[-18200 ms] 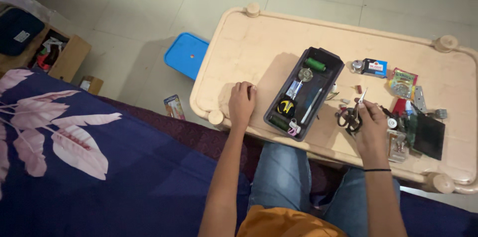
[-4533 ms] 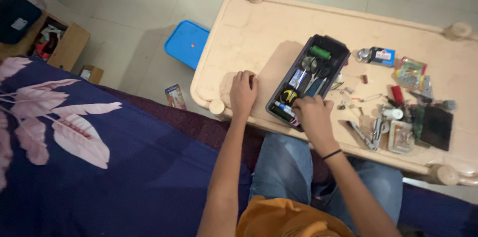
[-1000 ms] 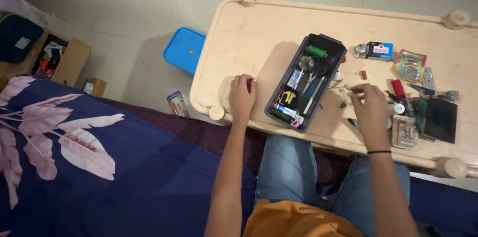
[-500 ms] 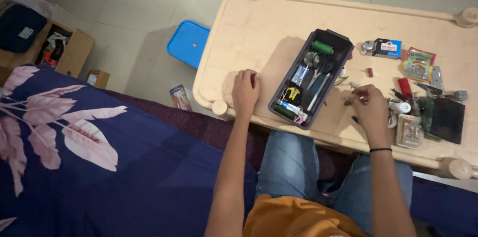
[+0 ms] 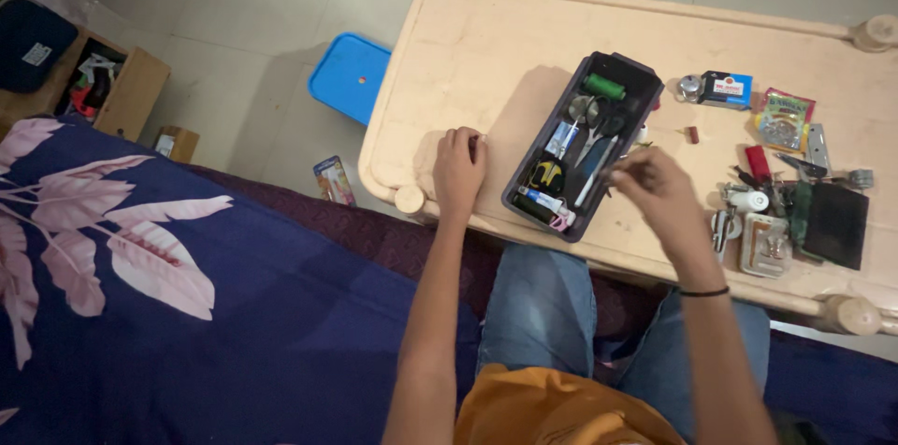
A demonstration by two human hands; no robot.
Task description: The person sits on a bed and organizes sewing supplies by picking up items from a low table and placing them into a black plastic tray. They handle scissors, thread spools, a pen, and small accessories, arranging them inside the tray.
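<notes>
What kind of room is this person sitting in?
Most likely a bedroom or living room at home. The person sits beside a navy bedspread with a pink leaf print, at a low cream table on a tiled floor, with a tray of sewing bits.
</notes>
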